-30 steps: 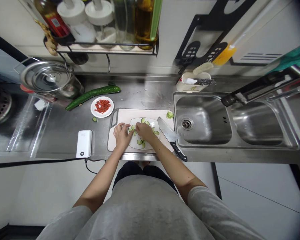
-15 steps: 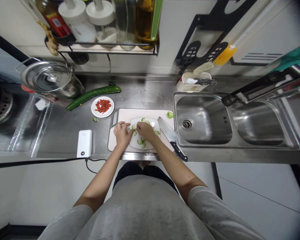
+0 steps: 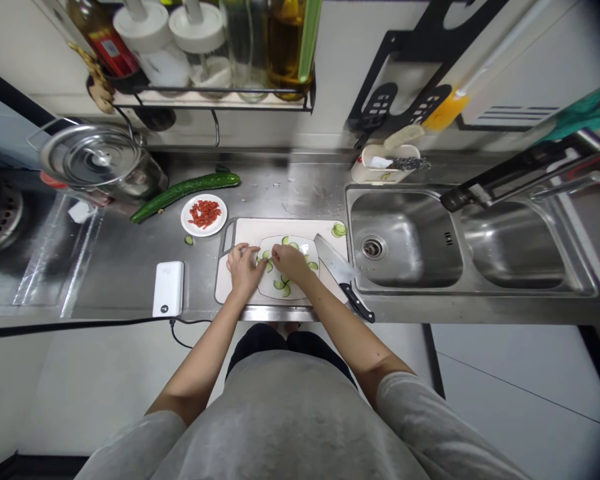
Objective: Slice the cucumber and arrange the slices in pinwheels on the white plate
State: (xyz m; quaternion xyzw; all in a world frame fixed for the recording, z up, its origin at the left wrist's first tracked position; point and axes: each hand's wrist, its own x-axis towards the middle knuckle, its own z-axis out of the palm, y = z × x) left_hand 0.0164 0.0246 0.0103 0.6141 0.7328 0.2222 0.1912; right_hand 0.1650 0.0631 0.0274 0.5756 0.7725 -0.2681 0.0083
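A squarish glass or white plate (image 3: pixel 300 289) lies on the cutting board (image 3: pixel 245 230), with cucumber slices (image 3: pixel 286 285) arranged in groups around it. My left hand (image 3: pixel 245 268) is at the plate's left edge, fingers apart, thumb and fingertips close to the slices there. Over the upper middle of the plate, my right hand (image 3: pixel 291 263) is closed in a pinch; whatever its fingertips hold is hidden. A kitchen knife (image 3: pixel 336 261) rests on the board to the right, its black handle past the front edge. Several more cucumber slices (image 3: pixel 339 229) are stacked at the board's upper right corner.
Behind on the left are a small plate (image 3: pixel 223 221) of chopped red pieces, a whole cucumber (image 3: pixel 190 192) and a lidded steel pot (image 3: pixel 125 170). A white power bank (image 3: pixel 169 288) lies left of the board. A double sink (image 3: pixel 410 240) is on the right.
The view has shifted very slightly. Both hands stay in nearly the same place over the plate, and the slices look unchanged.
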